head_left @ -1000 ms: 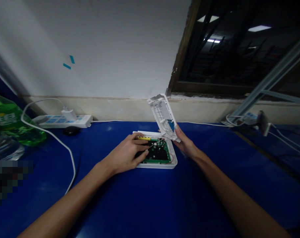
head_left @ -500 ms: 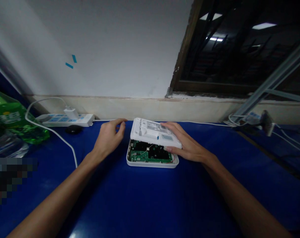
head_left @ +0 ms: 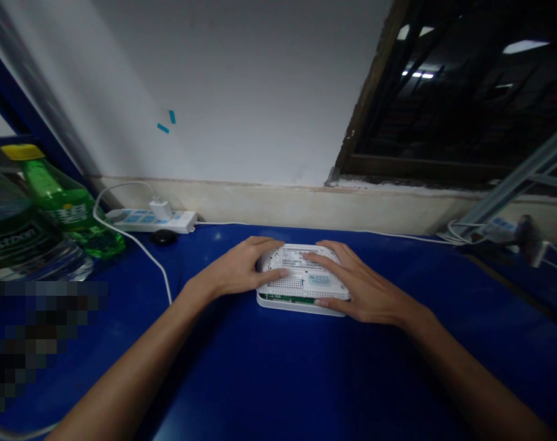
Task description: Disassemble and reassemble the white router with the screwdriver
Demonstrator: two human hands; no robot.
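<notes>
A white, vented plastic cover [head_left: 291,283] with printed labels lies over a shallow white case [head_left: 301,308] on the blue table. Along the front a gap shows between them, with a strip of green circuit board [head_left: 282,298] inside. My left hand [head_left: 241,266] grips the cover's left end, thumb on top and fingers at the far edge. At the right end my right hand [head_left: 363,285] holds the cover, its index finger across the top and its thumb at the front gap. The rest of the board is hidden under the cover.
Large plastic bottles, one green with a yellow cap [head_left: 71,202], stand at the left. Behind are a power strip [head_left: 181,221] with a white charger [head_left: 161,209], its cable [head_left: 144,246], and a black mouse-like object [head_left: 163,237]. A metal frame [head_left: 512,177] and cables are at the right.
The cover has come down from a tilt onto the case, hiding most of the board. My left hand has moved in and taken hold of its left end. The camera view has turned left.
</notes>
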